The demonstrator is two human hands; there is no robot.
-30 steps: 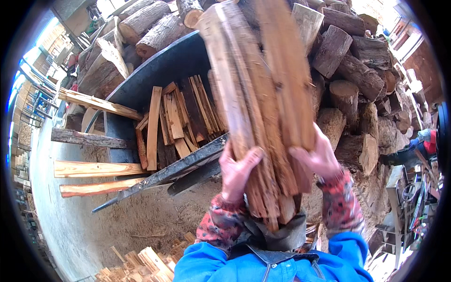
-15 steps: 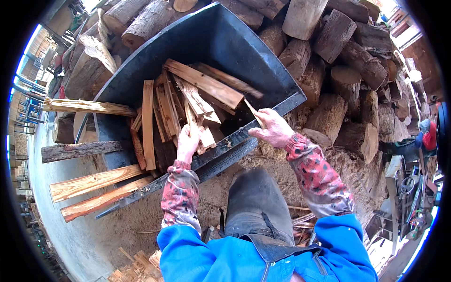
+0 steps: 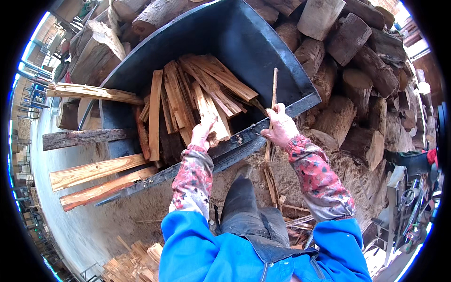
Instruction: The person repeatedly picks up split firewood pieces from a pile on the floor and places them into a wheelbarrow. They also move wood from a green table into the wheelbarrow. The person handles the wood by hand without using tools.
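A dark metal bin [image 3: 249, 40] holds several split wood pieces [image 3: 218, 77] lying fanned across one another. At the bin's near side my left hand [image 3: 202, 134] is closed on the near end of a pale split wood piece [image 3: 205, 101] inside it. Over the near right rim, my right hand [image 3: 283, 124] grips a thin wood strip [image 3: 275, 87]. That strip stands nearly upright, its top end above my fingers and its lower part running down outside the rim.
More split pieces [image 3: 96, 173] stick out over the bin's left side. Round logs [image 3: 347, 40] are piled behind and to the right. Wood scraps [image 3: 134, 263] lie on the floor at lower left, and a machine with a handwheel [image 3: 408, 197] stands at right.
My right hand has moved a little right and swung the thin strip from slanting into the bin to nearly upright outside the rim. My left hand has shifted slightly right.
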